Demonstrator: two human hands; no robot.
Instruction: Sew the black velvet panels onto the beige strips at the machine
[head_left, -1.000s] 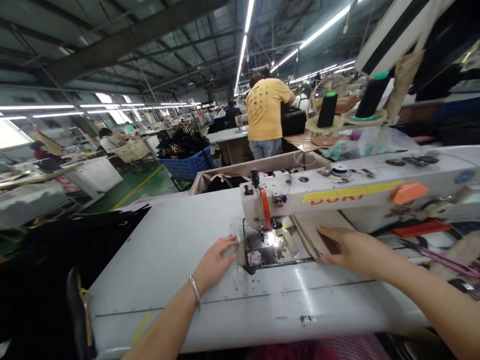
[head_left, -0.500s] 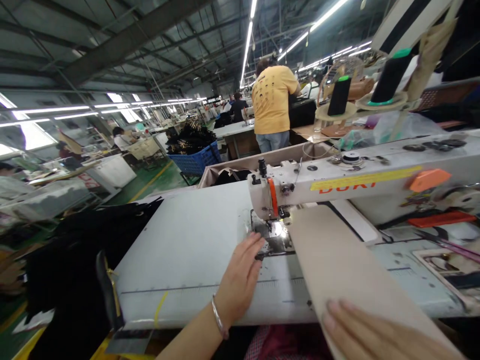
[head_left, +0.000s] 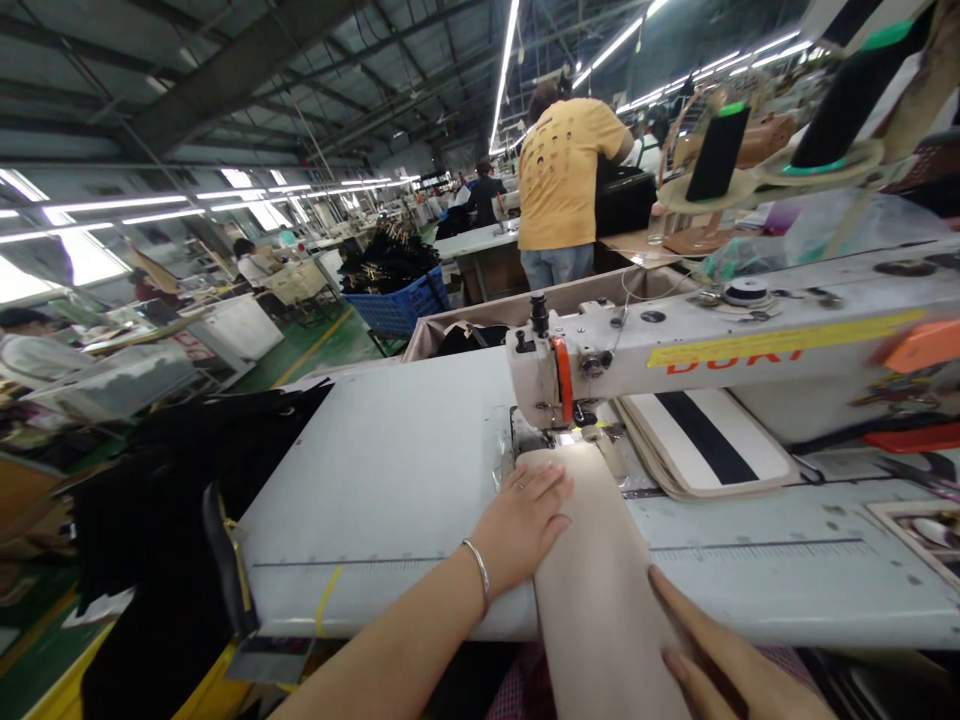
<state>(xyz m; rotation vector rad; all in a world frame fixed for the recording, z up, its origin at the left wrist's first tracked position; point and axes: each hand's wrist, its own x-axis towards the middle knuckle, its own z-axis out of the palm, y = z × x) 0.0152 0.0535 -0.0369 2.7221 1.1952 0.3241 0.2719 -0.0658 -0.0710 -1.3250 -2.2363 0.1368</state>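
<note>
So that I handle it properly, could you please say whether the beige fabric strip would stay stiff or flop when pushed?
Probably fairly stiff: the beige fabric strip lies flat and unwrinkled under the left hand and right hand. It likely slides easily on the smooth white table. Its end past the table edge may droop if released.

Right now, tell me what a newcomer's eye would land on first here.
The white sewing machine fills the right, its head at the picture's middle. Under the head runs a beige strip, pressed flat by the left hand close to the head and by the right hand at the bottom edge. Behind, a person in a yellow shirt stands with back turned.
</note>
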